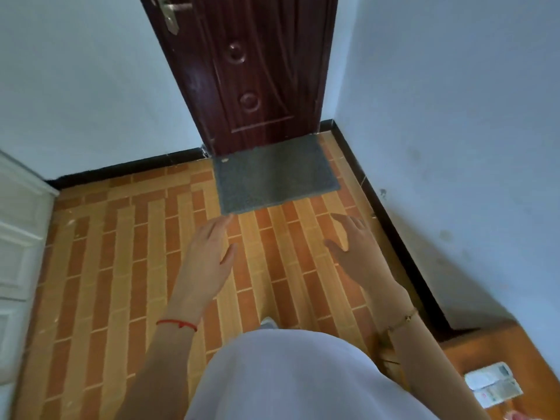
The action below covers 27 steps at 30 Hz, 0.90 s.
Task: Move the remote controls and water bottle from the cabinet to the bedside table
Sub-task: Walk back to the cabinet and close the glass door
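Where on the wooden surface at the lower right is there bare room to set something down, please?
The wooden surface looks bare along its far part, between the dark baseboard and the two remote controls. Its near right corner is crowded by those remotes. Both the left hand and right hand are open and empty over the tiled floor.

Head camera looks steeply down at floor [127, 268], facing door [251, 71].
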### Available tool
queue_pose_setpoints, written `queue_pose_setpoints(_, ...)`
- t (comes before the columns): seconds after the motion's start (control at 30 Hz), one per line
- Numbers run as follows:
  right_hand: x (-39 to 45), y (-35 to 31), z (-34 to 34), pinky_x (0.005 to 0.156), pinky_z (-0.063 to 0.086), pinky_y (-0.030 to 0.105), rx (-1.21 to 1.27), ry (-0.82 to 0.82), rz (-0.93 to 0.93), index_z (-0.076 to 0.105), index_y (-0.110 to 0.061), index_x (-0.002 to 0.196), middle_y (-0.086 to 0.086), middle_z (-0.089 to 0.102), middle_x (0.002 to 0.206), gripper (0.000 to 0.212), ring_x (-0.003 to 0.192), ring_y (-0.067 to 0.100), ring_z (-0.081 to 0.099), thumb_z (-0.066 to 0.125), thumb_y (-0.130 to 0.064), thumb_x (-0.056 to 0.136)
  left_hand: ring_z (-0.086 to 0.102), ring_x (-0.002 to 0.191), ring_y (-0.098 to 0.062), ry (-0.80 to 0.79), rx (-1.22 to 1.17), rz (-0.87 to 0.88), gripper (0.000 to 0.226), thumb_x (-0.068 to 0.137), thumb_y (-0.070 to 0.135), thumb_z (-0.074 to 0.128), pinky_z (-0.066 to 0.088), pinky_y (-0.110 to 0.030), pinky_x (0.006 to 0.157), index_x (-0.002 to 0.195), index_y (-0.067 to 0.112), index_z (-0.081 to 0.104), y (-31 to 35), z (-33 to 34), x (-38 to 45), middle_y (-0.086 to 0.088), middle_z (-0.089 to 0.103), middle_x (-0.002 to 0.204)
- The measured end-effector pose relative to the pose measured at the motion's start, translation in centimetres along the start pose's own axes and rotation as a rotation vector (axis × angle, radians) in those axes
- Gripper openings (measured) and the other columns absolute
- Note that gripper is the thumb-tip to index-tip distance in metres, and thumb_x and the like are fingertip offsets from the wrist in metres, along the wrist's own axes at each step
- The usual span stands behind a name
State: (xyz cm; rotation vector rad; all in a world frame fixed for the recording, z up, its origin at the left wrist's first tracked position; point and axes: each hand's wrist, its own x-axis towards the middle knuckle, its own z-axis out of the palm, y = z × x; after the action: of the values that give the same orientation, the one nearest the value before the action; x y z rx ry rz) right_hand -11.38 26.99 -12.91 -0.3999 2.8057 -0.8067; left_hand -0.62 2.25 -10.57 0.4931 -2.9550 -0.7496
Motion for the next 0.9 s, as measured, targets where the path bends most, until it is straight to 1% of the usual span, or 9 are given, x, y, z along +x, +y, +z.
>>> queue_pose_setpoints(0.1, 4.4, -5.0, 1.8, 0.109, 0.035, 0.033, 0.051, -0.05, -0.109, 0.04, -0.021, 0.141, 0.0, 0.046, 0.145, 0.053, 0.136, 0.02, 0.041, 0.059, -0.032, 0.093, 0.04, 0.136, -0.021, 0.052, 0.021, -0.08, 0.053, 0.095, 0.02, 0.056, 0.034, -0.034, 0.111, 0.145, 0.019, 0.037, -3.9, -2.5, 1.7, -0.003, 0.043, 0.147)
queue_pose_setpoints(0.2, 8.3, -9.5, 3.8, 0.11, 0.034, 0.034, 0.081, -0.098, -0.235, 0.042, -0.019, 0.141, 0.001, 0.047, 0.142, 0.055, 0.135, 0.021, 0.041, 0.063, -0.027, 0.09, 0.042, 0.134, -0.021, 0.087, 0.038, -0.142, 0.053, 0.094, 0.018, 0.057, 0.034, -0.033, 0.111, 0.145, 0.016, 0.039, -7.5, -4.8, 3.0, -0.003, 0.045, 0.145)
queue_pose_setpoints(0.33, 12.6, -14.6, 6.6, 0.113, 0.028, 0.035, 0.083, -0.185, -0.322, 0.042, -0.019, 0.142, 0.003, 0.044, 0.144, 0.056, 0.139, 0.021, 0.033, 0.062, -0.029, 0.091, 0.045, 0.132, -0.026, 0.148, 0.016, -0.215, 0.052, 0.093, 0.015, 0.058, 0.039, -0.038, 0.109, 0.142, 0.011, 0.043, -11.8, -6.9, 4.1, -0.007, 0.048, 0.142)
queue_pose_setpoints(0.43, 15.7, -17.8, 8.7, 0.114, 0.027, 0.034, 0.06, -0.244, -0.397, 0.042, -0.019, 0.142, 0.004, 0.044, 0.143, 0.055, 0.138, 0.02, 0.033, 0.062, -0.03, 0.091, 0.046, 0.13, -0.027, 0.199, -0.009, -0.271, 0.051, 0.092, 0.015, 0.059, 0.041, -0.041, 0.107, 0.141, 0.011, 0.045, -14.6, -7.8, 5.1, -0.008, 0.05, 0.14)
queue_pose_setpoints(0.53, 18.9, -20.7, 10.9, 0.112, 0.029, 0.031, 0.072, -0.296, -0.457, 0.044, -0.017, 0.14, 0.004, 0.047, 0.14, 0.053, 0.136, 0.021, 0.036, 0.063, -0.027, 0.091, 0.045, 0.131, -0.027, 0.234, -0.05, -0.343, 0.05, 0.092, 0.015, 0.058, 0.041, -0.04, 0.107, 0.14, 0.01, 0.045, -16.9, -8.6, 6.8, -0.009, 0.049, 0.141)
queue_pose_setpoints(0.63, 22.7, -23.8, 13.2, 0.111, 0.028, 0.029, 0.059, -0.357, -0.51, 0.044, -0.018, 0.139, 0.004, 0.047, 0.142, 0.054, 0.137, 0.019, 0.036, 0.063, -0.03, 0.09, 0.045, 0.131, -0.027, 0.274, -0.048, -0.403, 0.05, 0.092, 0.014, 0.059, 0.04, -0.038, 0.108, 0.14, 0.009, 0.046, -19.2, -9.5, 9.3, -0.009, 0.049, 0.141)
queue_pose_setpoints(0.7, 25.7, -26.2, 14.5, 0.11, 0.028, 0.029, 0.049, -0.384, -0.553, 0.045, -0.018, 0.139, 0.003, 0.047, 0.141, 0.054, 0.137, 0.019, 0.036, 0.063, -0.032, 0.09, 0.045, 0.132, -0.025, 0.309, -0.018, -0.453, 0.052, 0.092, 0.015, 0.059, 0.039, -0.037, 0.109, 0.141, 0.012, 0.045, -21.0, -10.4, 11.3, -0.007, 0.049, 0.141)
queue_pose_setpoints(0.77, 28.9, -29.0, 15.6, 0.11, 0.03, 0.031, 0.039, -0.402, -0.606, 0.045, -0.018, 0.139, 0.003, 0.047, 0.141, 0.053, 0.136, 0.019, 0.037, 0.062, -0.032, 0.091, 0.046, 0.131, -0.025, 0.339, 0.011, -0.495, 0.052, 0.092, 0.016, 0.059, 0.039, -0.04, 0.109, 0.142, 0.014, 0.044, -22.9, -11.6, 13.6, -0.006, 0.05, 0.141)
queue_pose_setpoints(0.9, 36.0, -35.8, 17.5, 0.109, 0.033, 0.033, 0.011, -0.449, -0.691, 0.044, -0.014, 0.139, 0.004, 0.047, 0.14, 0.052, 0.134, 0.021, 0.039, 0.061, -0.03, 0.092, 0.046, 0.131, -0.024, 0.411, 0.024, -0.591, 0.051, 0.094, 0.02, 0.057, 0.039, -0.037, 0.108, 0.142, 0.016, 0.043, -26.5, -15.0, 18.8, -0.005, 0.048, 0.142)
